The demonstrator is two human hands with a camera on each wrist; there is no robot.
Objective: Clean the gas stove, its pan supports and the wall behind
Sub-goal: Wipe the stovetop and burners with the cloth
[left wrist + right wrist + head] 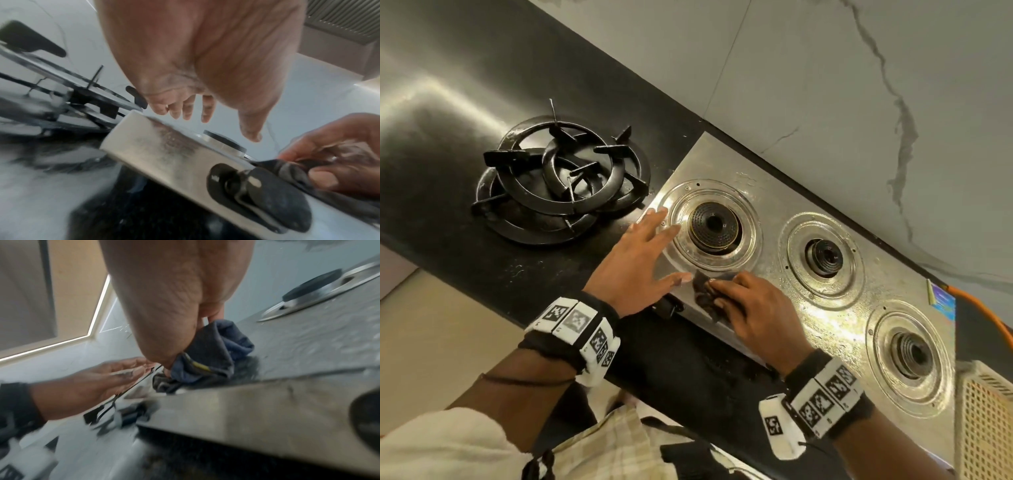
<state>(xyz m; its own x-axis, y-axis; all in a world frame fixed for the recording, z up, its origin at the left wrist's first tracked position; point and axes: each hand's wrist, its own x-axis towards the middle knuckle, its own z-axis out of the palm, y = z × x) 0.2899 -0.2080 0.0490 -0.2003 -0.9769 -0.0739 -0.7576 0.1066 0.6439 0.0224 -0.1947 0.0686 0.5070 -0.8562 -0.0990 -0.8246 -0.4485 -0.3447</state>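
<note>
The steel gas stove (774, 219) has three bare burners, and its top looks wet. My right hand (750, 308) grips a bunched dark blue cloth (703, 291) and presses it onto the stove's front left edge, just before the left burner (714, 224). The cloth (213, 353) shows crumpled under my fingers in the right wrist view. My left hand (643, 253) is spread open over the stove's left corner, fingers straight beside the left burner's ring. Black pan supports (558, 181) lie stacked on the counter to the left. A black knob (267, 194) sits on the stove's front.
The black granite counter (465, 102) stretches to the left. Behind the stove rises a grey marbled wall (825, 85). An orange gas hose (983, 308) leaves the stove's right end, near a cream perforated basket (986, 428).
</note>
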